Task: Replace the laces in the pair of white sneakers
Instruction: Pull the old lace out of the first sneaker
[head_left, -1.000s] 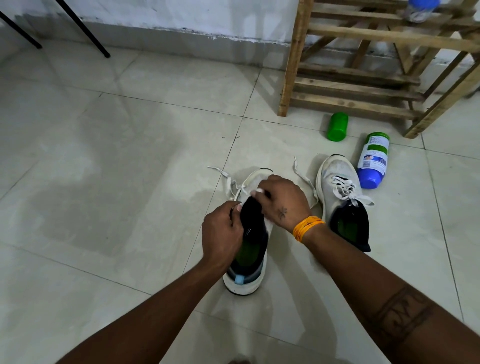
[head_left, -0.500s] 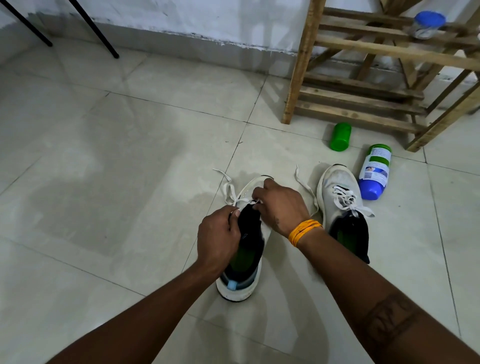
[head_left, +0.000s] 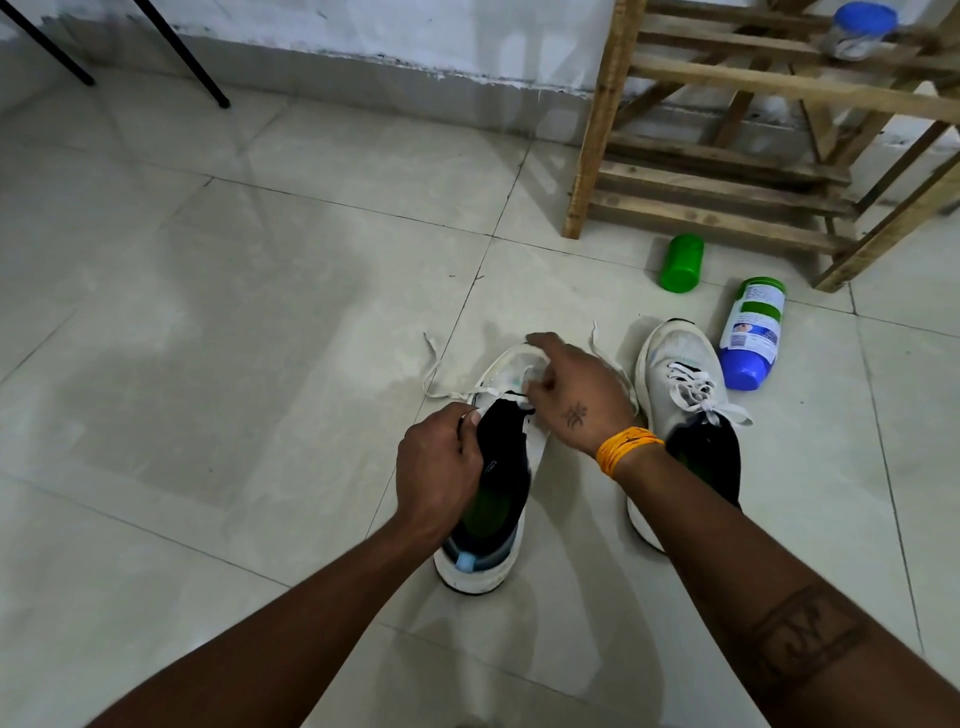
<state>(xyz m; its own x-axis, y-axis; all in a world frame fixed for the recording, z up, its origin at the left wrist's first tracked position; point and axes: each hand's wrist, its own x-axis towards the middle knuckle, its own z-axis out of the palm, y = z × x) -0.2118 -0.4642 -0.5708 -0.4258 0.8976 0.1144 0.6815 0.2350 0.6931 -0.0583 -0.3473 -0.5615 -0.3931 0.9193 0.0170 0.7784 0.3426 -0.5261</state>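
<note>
Both hands' fingers pinch lace (head_left: 441, 389) on left sneaker (head_left: 498, 467); capless bottle (head_left: 753, 332) lying beside.

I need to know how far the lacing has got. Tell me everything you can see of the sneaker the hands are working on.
The sneaker being worked on stands upright on the tiled floor, toe pointing away, left of the other sneaker. It has a white upper, black collar, green insole, thick white sole and a light blue heel tab. The left hand grips the collar's left edge; the right hand pinches at the eyelets. Its white lace is loose, the ends trailing onto the floor on both sides.
</note>
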